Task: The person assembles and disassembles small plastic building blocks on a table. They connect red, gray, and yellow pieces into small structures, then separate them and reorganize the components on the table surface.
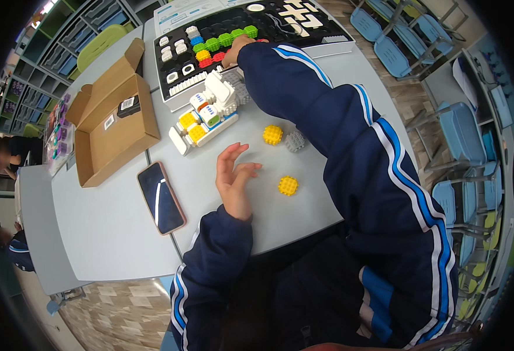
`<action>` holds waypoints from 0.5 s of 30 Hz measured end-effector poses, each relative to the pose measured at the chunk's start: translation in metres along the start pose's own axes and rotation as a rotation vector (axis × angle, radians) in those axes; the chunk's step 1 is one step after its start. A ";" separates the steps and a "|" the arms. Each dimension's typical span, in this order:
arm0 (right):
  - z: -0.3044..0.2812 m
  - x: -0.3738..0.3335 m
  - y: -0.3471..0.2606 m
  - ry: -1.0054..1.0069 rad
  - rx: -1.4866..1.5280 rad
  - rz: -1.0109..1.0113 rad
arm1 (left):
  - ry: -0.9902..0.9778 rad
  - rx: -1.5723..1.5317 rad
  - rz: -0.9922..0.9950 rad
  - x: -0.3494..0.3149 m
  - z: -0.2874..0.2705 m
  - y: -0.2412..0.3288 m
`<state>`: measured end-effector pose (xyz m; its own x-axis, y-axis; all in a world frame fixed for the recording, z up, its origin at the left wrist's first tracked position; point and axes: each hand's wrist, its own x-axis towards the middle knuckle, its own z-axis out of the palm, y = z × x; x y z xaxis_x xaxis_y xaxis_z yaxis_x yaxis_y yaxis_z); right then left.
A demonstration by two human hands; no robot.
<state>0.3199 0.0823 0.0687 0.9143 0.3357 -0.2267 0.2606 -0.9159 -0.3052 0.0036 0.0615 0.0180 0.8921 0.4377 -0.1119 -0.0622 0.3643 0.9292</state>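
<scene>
My left hand (233,186) hovers over the near part of the table, fingers apart and curled a little, with nothing in it. My right arm stretches across to a black tray (175,54), where my right hand (237,51) dips among red blocks (217,57) and green blocks (226,40). The sleeve and the angle hide its fingertips. Just in front of the tray stands a built model (205,114) of white, yellow and grey blocks. Right of my left hand lie a yellow studded block (288,186), another yellow block (272,135) and a grey block (295,141).
A phone (161,199) lies left of my left hand. Behind it is an open cardboard box (114,131) with a small black item (129,106) inside. White pieces (296,16) fill the tray's far right. Light-blue chairs (463,133) stand beyond the table's right edge.
</scene>
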 end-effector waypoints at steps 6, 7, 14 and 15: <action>-0.024 -0.014 -0.009 -0.025 -0.041 -0.076 | -0.009 -0.015 -0.005 0.000 -0.004 0.002; -0.024 -0.015 -0.009 -0.003 -0.045 -0.093 | -0.012 -0.017 -0.006 0.000 -0.004 0.001; -0.007 -0.011 -0.021 0.154 -0.088 -0.132 | -0.024 -0.016 -0.031 0.002 -0.007 0.000; -0.007 -0.013 -0.023 0.173 -0.085 -0.142 | -0.017 -0.025 -0.032 0.002 -0.007 0.001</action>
<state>0.3045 0.0978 0.0848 0.9042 0.4265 -0.0224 0.4090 -0.8800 -0.2416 0.0020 0.0685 0.0163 0.9015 0.4113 -0.1346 -0.0451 0.3986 0.9160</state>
